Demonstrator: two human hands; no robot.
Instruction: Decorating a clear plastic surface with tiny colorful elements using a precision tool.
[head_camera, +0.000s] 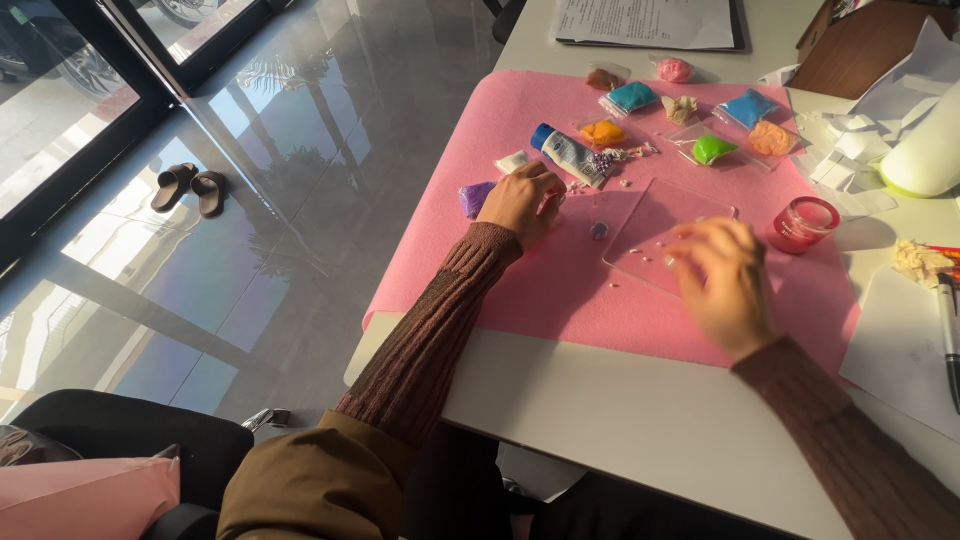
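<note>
**Here, two hands over a pink mat crowded with clay**

Here the left hand (520, 200) rests on the pink foam mat (520, 290), fingers curled in; whether they pinch anything cannot be told. A purple clay lump (474, 197) lies just beside it, and a white tube with a blue cap (568, 154) sits close ahead of the knuckles. The right hand (722, 280), blurred, lies over the near edge of a clear plastic sheet (660, 225), fingers loosely spread and gripping nothing visible. A small purple ball (598, 230) sits between the two hands.

Beyond them lie clay pieces in clear bags: two blue (632, 96), two orange (603, 131), one green (711, 149), one pink (674, 69). A red round cup (803, 222) stands just right of the sheet. Crumpled white paper (850, 150) crowds the counter (640, 420) on the right. Two sandals (190, 186) sit on the floor.
</note>
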